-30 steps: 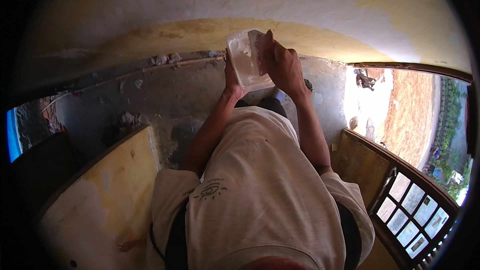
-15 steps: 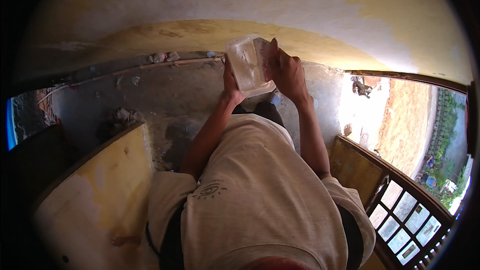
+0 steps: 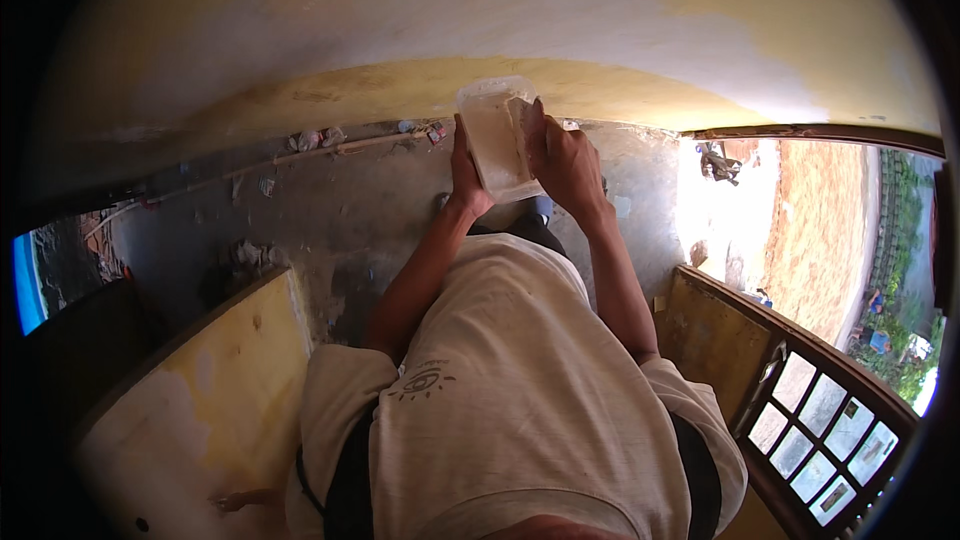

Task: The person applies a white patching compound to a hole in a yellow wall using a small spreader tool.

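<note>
My left hand [image 3: 468,176] is closed round the left side of a clear plastic tub [image 3: 493,145], which is tilted in front of the wall. Pale, smooth stuff coats the inside of the tub; whether it is paste or liquid I cannot tell. My right hand [image 3: 568,162] grips a flat scraper [image 3: 523,120] at the tub's right side, its blade against or just inside the rim. The fingers cover most of the scraper's reddish handle.
Ahead rises a yellow wall [image 3: 420,0] with whitish patches. Crumpled litter [image 3: 318,139] and a long thin pole [image 3: 370,143] lie along its foot on the concrete floor [image 3: 330,200]. A yellow partition [image 3: 215,360] stands left; a brown-framed paned door [image 3: 820,430] opens at right beside a bright doorway.
The tub has turned more upright in view and its pale inside shows more fully. My right hand with the scraper has shifted slightly down and toward the tub.
</note>
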`<state>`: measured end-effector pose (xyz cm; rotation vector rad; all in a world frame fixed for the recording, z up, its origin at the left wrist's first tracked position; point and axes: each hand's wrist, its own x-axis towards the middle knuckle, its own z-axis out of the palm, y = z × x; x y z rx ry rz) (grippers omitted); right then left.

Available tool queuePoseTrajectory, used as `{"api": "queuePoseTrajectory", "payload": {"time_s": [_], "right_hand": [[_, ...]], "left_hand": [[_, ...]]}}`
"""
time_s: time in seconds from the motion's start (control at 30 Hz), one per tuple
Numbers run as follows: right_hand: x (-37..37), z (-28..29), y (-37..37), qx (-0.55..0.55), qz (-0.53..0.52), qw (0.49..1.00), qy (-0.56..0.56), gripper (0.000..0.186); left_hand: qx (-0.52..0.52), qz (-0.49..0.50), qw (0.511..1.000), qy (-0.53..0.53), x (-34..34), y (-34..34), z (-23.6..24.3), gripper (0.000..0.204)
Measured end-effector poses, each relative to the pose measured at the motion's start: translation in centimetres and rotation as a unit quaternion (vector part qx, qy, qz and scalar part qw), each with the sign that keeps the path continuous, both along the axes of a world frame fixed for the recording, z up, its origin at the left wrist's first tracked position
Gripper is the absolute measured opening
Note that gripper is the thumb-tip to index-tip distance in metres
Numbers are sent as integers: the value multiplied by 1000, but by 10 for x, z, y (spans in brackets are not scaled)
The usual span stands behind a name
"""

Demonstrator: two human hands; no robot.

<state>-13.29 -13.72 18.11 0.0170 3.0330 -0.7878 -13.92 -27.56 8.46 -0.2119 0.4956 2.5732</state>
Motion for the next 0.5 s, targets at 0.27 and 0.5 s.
{"api": "queuePoseTrajectory", "payload": {"time_s": [0.27,0.5], "right_hand": [[0,39,45,-146,10,989,-7,23],[-6,13,83,-101,33,994,-9,30]], "left_hand": [[21,-14,999,31,-2,49,-3,72],[-1,-5,1000,1,-5,86,1,62]]}}
